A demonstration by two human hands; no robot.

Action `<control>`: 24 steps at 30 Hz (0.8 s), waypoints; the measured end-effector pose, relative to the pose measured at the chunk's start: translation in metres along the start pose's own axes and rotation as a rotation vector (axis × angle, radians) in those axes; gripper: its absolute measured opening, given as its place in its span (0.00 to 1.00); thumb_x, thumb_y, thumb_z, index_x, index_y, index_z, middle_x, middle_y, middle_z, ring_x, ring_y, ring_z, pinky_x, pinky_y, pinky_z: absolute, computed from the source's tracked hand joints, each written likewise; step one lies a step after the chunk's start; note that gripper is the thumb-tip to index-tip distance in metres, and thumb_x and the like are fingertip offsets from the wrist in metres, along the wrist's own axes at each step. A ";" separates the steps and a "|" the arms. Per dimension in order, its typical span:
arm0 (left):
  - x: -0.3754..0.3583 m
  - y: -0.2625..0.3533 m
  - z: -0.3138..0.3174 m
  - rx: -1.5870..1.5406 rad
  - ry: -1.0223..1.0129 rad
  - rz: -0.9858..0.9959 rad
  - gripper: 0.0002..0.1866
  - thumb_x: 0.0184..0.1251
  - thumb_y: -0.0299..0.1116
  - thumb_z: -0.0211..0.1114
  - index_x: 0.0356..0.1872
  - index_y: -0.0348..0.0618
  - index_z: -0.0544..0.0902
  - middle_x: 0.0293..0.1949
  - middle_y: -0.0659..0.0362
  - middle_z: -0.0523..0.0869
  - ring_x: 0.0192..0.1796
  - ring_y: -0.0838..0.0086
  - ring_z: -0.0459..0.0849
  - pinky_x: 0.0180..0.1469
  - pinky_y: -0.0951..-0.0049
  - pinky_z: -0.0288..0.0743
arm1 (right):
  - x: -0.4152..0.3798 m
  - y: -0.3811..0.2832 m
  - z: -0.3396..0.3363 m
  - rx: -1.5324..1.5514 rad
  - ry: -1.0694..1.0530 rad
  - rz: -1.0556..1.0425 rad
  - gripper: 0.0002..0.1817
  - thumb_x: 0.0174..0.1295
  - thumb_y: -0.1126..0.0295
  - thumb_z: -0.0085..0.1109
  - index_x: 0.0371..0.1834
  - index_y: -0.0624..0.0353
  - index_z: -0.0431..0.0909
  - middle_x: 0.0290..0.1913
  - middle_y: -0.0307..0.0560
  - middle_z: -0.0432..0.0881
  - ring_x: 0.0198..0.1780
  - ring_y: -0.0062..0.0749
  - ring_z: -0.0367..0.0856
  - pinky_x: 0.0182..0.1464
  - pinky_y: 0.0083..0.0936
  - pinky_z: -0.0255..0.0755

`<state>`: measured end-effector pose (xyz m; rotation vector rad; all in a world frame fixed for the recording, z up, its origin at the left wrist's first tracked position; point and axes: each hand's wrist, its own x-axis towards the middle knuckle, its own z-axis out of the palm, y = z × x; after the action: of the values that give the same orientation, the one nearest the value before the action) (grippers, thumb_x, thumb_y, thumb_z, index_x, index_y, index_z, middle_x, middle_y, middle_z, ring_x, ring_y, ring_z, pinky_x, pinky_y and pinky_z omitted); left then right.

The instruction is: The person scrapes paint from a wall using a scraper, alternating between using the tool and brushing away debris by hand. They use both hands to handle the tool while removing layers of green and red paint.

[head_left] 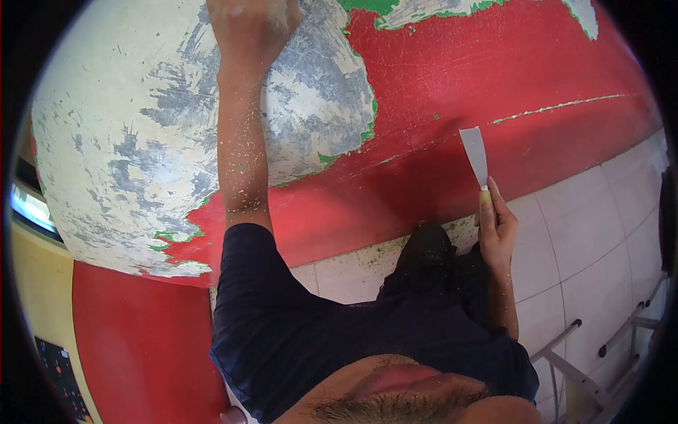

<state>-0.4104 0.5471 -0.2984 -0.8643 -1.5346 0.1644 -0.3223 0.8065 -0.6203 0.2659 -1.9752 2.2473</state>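
Observation:
My left hand (256, 27) is up at the top edge against the wall (296, 106), over a patch where paint is gone and white and grey show. Its fingers look curled closed, partly cut off by the frame, and anything inside them is hidden. Paint flakes dot the left forearm. At the right, my right hand (497, 230) is closed around the handle of a scraper (475, 152), its flat metal blade pointing up, in front of the red lower wall. Ragged green edges border the bare patch.
Pale floor tiles (544, 247) run along the wall's foot, with green and white flakes scattered near my legs. A metal ladder or stand (579, 374) is at the lower right. A red and yellow wall section (141, 339) stands at the lower left.

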 end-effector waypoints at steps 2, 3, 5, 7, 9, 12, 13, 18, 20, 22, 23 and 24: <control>-0.002 -0.008 -0.019 0.003 -0.029 -0.039 0.06 0.58 0.27 0.64 0.35 0.38 0.82 0.35 0.55 0.82 0.36 0.62 0.78 0.44 0.66 0.70 | -0.004 -0.001 0.008 0.010 -0.005 0.036 0.24 0.71 0.71 0.50 0.68 0.69 0.65 0.28 0.32 0.70 0.29 0.13 0.66 0.32 0.15 0.65; -0.007 -0.012 -0.037 -0.248 0.001 -0.212 0.07 0.61 0.28 0.63 0.39 0.37 0.81 0.38 0.54 0.82 0.39 0.61 0.79 0.47 0.66 0.71 | -0.007 -0.002 0.011 0.028 -0.016 0.048 0.24 0.71 0.71 0.50 0.68 0.69 0.65 0.28 0.32 0.70 0.29 0.13 0.66 0.32 0.14 0.65; -0.017 -0.011 -0.035 -0.248 0.079 -0.306 0.12 0.66 0.32 0.59 0.45 0.36 0.80 0.44 0.51 0.82 0.45 0.58 0.80 0.52 0.64 0.71 | -0.011 -0.003 0.015 0.061 -0.032 0.068 0.24 0.71 0.72 0.50 0.68 0.69 0.65 0.28 0.32 0.70 0.29 0.13 0.66 0.32 0.14 0.65; -0.030 -0.011 -0.010 0.259 0.191 -0.113 0.16 0.71 0.37 0.56 0.51 0.35 0.78 0.49 0.48 0.82 0.53 0.56 0.79 0.59 0.61 0.69 | -0.015 0.001 0.015 0.043 -0.041 0.077 0.24 0.71 0.72 0.50 0.68 0.69 0.65 0.28 0.33 0.70 0.29 0.13 0.66 0.33 0.14 0.66; -0.046 0.021 -0.001 0.333 -0.195 -0.056 0.20 0.74 0.43 0.51 0.51 0.34 0.77 0.51 0.47 0.80 0.57 0.56 0.77 0.63 0.58 0.67 | -0.012 0.003 0.016 0.035 -0.034 0.063 0.24 0.70 0.72 0.50 0.68 0.68 0.64 0.28 0.33 0.70 0.29 0.13 0.66 0.33 0.14 0.66; -0.085 0.072 0.005 0.091 -0.500 0.039 0.15 0.61 0.40 0.65 0.45 0.45 0.83 0.50 0.57 0.84 0.56 0.65 0.81 0.64 0.55 0.67 | -0.011 0.000 0.016 0.018 -0.018 0.009 0.24 0.70 0.74 0.48 0.69 0.67 0.64 0.28 0.34 0.71 0.29 0.12 0.67 0.33 0.14 0.66; -0.104 0.079 0.005 0.006 -0.584 0.124 0.15 0.57 0.39 0.70 0.45 0.49 0.84 0.52 0.60 0.84 0.58 0.68 0.80 0.67 0.54 0.64 | -0.010 -0.003 0.016 0.002 -0.020 -0.035 0.25 0.70 0.74 0.47 0.70 0.66 0.63 0.28 0.34 0.72 0.29 0.12 0.67 0.32 0.13 0.66; -0.121 0.125 -0.013 -0.760 -0.675 -0.791 0.25 0.70 0.52 0.56 0.52 0.40 0.79 0.49 0.48 0.84 0.52 0.67 0.84 0.58 0.57 0.74 | 0.019 -0.070 0.045 0.059 -0.109 -0.269 0.26 0.68 0.76 0.46 0.71 0.65 0.62 0.30 0.38 0.77 0.25 0.12 0.70 0.28 0.13 0.66; -0.107 0.143 0.003 -1.183 -0.148 -1.172 0.29 0.76 0.52 0.45 0.55 0.31 0.74 0.48 0.43 0.83 0.47 0.60 0.86 0.50 0.62 0.81 | 0.035 -0.103 0.069 0.127 -0.152 -0.337 0.26 0.67 0.77 0.47 0.70 0.66 0.63 0.31 0.39 0.78 0.26 0.13 0.70 0.30 0.13 0.68; -0.083 0.148 0.015 -1.550 0.032 -1.329 0.30 0.77 0.52 0.42 0.56 0.30 0.73 0.47 0.43 0.83 0.44 0.57 0.87 0.48 0.62 0.82 | 0.048 -0.111 0.094 0.138 -0.154 -0.440 0.25 0.69 0.77 0.45 0.70 0.65 0.62 0.34 0.39 0.79 0.25 0.11 0.68 0.27 0.11 0.65; -0.074 0.147 0.017 -1.737 0.128 -1.395 0.30 0.77 0.52 0.40 0.56 0.30 0.72 0.46 0.43 0.83 0.43 0.55 0.87 0.47 0.61 0.82 | 0.049 -0.113 0.103 0.144 -0.150 -0.494 0.25 0.70 0.77 0.45 0.71 0.65 0.61 0.35 0.39 0.79 0.24 0.10 0.67 0.26 0.10 0.63; -0.068 0.144 0.017 -1.678 0.130 -1.402 0.30 0.77 0.52 0.40 0.55 0.31 0.72 0.44 0.44 0.83 0.41 0.56 0.87 0.45 0.61 0.82 | 0.047 -0.113 0.109 0.101 -0.133 -0.524 0.25 0.69 0.77 0.45 0.70 0.66 0.62 0.36 0.39 0.79 0.26 0.11 0.68 0.28 0.10 0.64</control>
<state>-0.3718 0.6143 -0.4380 -0.6668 -1.5821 -2.3660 -0.3393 0.7123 -0.4872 0.8528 -1.5997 2.0210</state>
